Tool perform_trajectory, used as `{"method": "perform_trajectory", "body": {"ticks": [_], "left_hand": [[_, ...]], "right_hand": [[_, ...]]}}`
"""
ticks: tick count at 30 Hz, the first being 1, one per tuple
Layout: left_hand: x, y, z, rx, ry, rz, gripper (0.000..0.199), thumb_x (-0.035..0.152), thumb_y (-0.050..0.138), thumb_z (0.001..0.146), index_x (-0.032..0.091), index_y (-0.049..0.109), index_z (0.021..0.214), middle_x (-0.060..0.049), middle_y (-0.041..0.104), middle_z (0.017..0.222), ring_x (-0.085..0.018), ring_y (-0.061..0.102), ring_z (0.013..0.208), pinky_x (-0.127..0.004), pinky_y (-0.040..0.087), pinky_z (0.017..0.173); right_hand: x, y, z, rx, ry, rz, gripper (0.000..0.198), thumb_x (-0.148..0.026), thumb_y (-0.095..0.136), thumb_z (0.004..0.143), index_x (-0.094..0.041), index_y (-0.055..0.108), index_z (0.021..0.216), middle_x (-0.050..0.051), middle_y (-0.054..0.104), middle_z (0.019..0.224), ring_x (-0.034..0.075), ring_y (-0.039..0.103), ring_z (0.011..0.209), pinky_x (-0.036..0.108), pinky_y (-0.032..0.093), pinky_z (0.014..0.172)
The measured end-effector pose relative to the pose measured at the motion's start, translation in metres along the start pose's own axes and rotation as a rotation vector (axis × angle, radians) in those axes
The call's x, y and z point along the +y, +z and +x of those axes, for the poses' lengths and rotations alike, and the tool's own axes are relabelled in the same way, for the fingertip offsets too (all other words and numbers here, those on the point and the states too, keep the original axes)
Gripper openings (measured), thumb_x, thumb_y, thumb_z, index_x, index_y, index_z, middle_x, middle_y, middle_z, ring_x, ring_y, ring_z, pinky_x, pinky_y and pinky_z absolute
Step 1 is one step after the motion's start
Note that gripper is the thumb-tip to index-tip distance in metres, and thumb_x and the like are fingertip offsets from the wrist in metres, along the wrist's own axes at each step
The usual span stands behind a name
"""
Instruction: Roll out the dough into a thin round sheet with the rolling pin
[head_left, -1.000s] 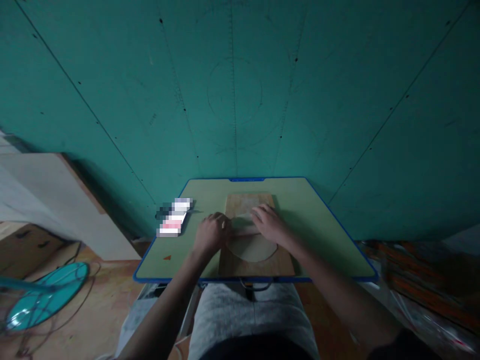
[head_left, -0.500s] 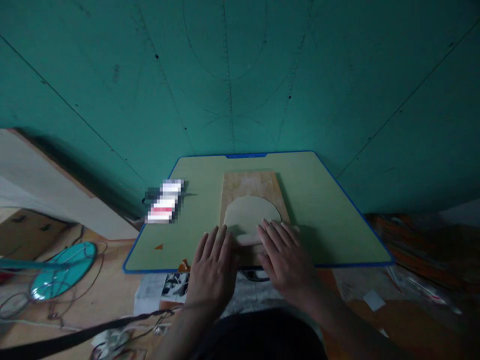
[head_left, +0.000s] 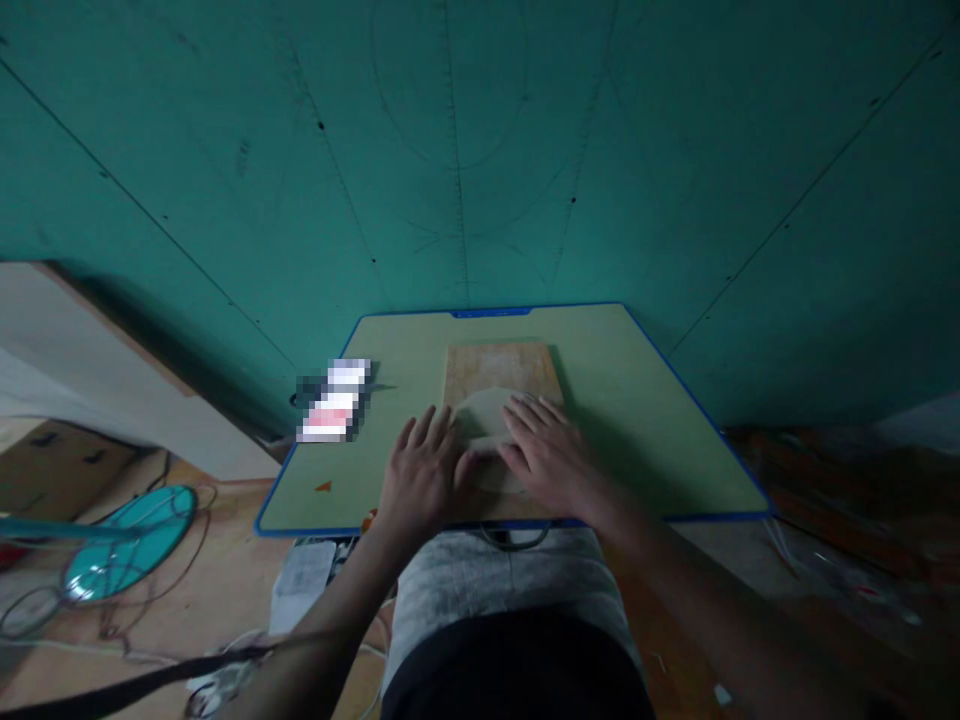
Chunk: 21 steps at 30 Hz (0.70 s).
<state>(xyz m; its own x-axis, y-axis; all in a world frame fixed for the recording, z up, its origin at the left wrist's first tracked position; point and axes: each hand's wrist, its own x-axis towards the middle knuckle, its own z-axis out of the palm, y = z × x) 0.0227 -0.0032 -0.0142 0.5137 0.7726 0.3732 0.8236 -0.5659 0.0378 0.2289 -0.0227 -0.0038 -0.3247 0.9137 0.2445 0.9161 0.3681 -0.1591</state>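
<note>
A flat, pale round of dough (head_left: 491,408) lies on a wooden board (head_left: 499,365). Across it runs a rolling pin (head_left: 486,444), of which only a short middle stretch shows between my hands. My left hand (head_left: 424,470) rests over the pin's left end, fingers extended forward. Over the right end lies my right hand (head_left: 551,450), flat, its fingertips reaching above the dough. Neither hand curls round the pin. Both ends of the pin are hidden beneath my hands.
The board rests on a pale green table (head_left: 637,440) with a blue rim. At its left lies a pixelated phone-like object (head_left: 337,402) and a small orange scrap (head_left: 323,487). Behind rises a green wall (head_left: 465,150). Cables and a round turquoise base (head_left: 135,540) are on the floor.
Both hands and the rolling pin have moved forward, away from my body, over the dough. More dough now shows on the near side of the pin. The camera view has shifted slightly.
</note>
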Motion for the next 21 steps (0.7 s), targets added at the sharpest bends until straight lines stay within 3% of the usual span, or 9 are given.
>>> {"method": "perform_trajectory", "body": {"ticks": [4, 7, 13, 21], "left_hand": [[0.017, -0.009, -0.050, 0.061, 0.041, -0.052, 0.036, 0.032, 0.048, 0.100, 0.013, 0.054, 0.131, -0.017, 0.066, 0.130, -0.033, 0.057, 0.126, -0.051, 0.041, 0.109], [0.018, -0.013, -0.065, 0.089, 0.075, -0.089, 0.038, 0.030, 0.050, 0.099, 0.018, 0.049, 0.136, -0.015, 0.065, 0.132, -0.031, 0.057, 0.125, -0.050, 0.041, 0.108], [0.011, -0.015, -0.062, 0.137, 0.121, -0.178, 0.031, 0.023, 0.049, 0.099, 0.019, 0.050, 0.129, -0.015, 0.064, 0.133, -0.029, 0.059, 0.124, -0.049, 0.044, 0.105], [0.016, -0.021, -0.055, 0.079, 0.100, -0.184, 0.031, 0.025, 0.054, 0.096, 0.019, 0.052, 0.126, -0.015, 0.065, 0.131, -0.031, 0.060, 0.121, -0.052, 0.045, 0.104]], "right_hand": [[-0.019, -0.004, -0.058, 0.030, -0.037, 0.031, 0.052, -0.024, 0.042, 0.096, -0.009, 0.050, 0.145, 0.015, 0.047, 0.155, 0.029, 0.045, 0.140, 0.048, 0.036, 0.118], [-0.023, -0.001, -0.079, 0.077, -0.065, 0.031, 0.057, -0.019, 0.042, 0.093, -0.009, 0.044, 0.149, 0.014, 0.044, 0.157, 0.027, 0.039, 0.144, 0.048, 0.033, 0.120], [-0.019, 0.007, -0.079, 0.094, -0.104, 0.009, 0.060, -0.016, 0.042, 0.091, -0.008, 0.042, 0.150, 0.015, 0.043, 0.158, 0.027, 0.036, 0.147, 0.050, 0.036, 0.120], [-0.020, 0.008, -0.076, 0.093, -0.099, 0.000, 0.059, -0.018, 0.042, 0.094, -0.007, 0.041, 0.152, 0.016, 0.043, 0.157, 0.029, 0.036, 0.147, 0.052, 0.035, 0.120]]}}
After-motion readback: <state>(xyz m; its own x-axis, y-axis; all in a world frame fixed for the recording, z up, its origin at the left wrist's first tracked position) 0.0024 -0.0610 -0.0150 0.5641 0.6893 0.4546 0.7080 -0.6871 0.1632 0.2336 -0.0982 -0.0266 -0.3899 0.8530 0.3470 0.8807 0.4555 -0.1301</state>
